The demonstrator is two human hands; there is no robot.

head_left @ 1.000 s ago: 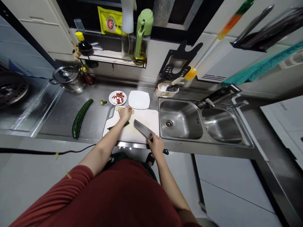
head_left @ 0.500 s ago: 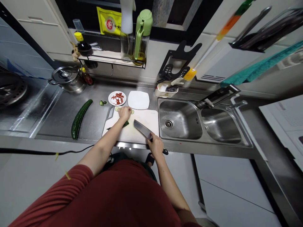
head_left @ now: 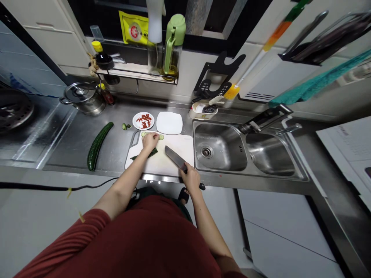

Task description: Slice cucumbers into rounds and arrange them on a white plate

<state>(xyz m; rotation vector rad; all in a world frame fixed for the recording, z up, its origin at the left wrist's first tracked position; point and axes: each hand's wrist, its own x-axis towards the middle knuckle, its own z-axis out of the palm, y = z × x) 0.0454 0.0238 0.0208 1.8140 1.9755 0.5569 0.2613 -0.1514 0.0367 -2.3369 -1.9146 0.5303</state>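
Note:
My left hand (head_left: pixel 150 141) is over the far edge of the white cutting board (head_left: pixel 179 144), fingers curled down and pinched at a row of pale cucumber slices (head_left: pixel 161 137). Part of that row is hidden under the hand. My right hand (head_left: pixel 191 178) is wrapped round the black handle of a kitchen knife (head_left: pixel 175 158), whose broad blade hangs over the board's right half, pointing away to the left. A cut piece of cucumber (head_left: pixel 152 152) lies on the board, partly covered by my left forearm.
Behind the board stand a plate of chopped red pieces (head_left: pixel 143 128) and a white square plate (head_left: pixel 169 130). A whole cucumber (head_left: pixel 100 146) and small cucumber ends (head_left: pixel 124 126) lie to the left. A double sink (head_left: pixel 220 168) adjoins on the right; a lidded pot (head_left: pixel 92 108) stands back left.
My left hand has shifted slightly at the row of slices, with its forearm drawn a little left, so more of the cut cucumber shows. The knife and right hand have barely moved.

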